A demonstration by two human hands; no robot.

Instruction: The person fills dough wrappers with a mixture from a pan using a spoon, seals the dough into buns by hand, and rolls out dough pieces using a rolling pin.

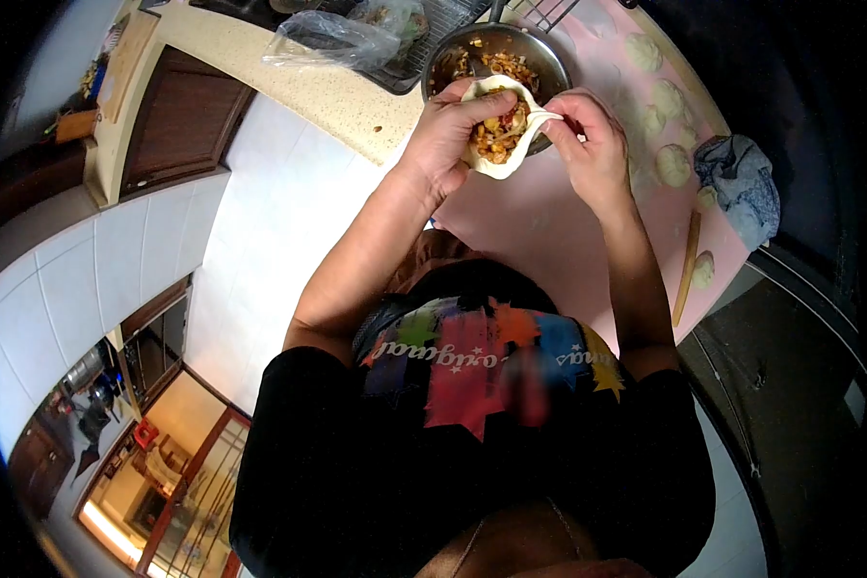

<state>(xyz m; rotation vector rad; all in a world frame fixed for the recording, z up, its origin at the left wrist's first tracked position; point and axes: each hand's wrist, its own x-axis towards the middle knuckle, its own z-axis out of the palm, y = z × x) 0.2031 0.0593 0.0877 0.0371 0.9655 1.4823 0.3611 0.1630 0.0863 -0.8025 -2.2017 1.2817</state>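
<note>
My left hand (445, 135) cradles a round sheet of dough (500, 170), its thumb pressing on a chunky brown and orange filling (494, 146) in the middle. At the wrapper's right edge, my right hand (588, 140) pinches a fold of dough between thumb and fingers, pulling it to a point. Just beyond both hands sits a metal pan (549, 69) with more of the same filling inside. The hands partly cover its near rim. The undersides of the dough and the fingers beneath it are hidden.
Several floured dough pieces (672, 166) lie on a pink mat (549, 231) at the right, with a rolling pin (688, 270) and a bluish cloth (742, 183) by its edge. Clear plastic bags (332, 43) rest on the speckled counter (347, 106) and a dark rack at the back left.
</note>
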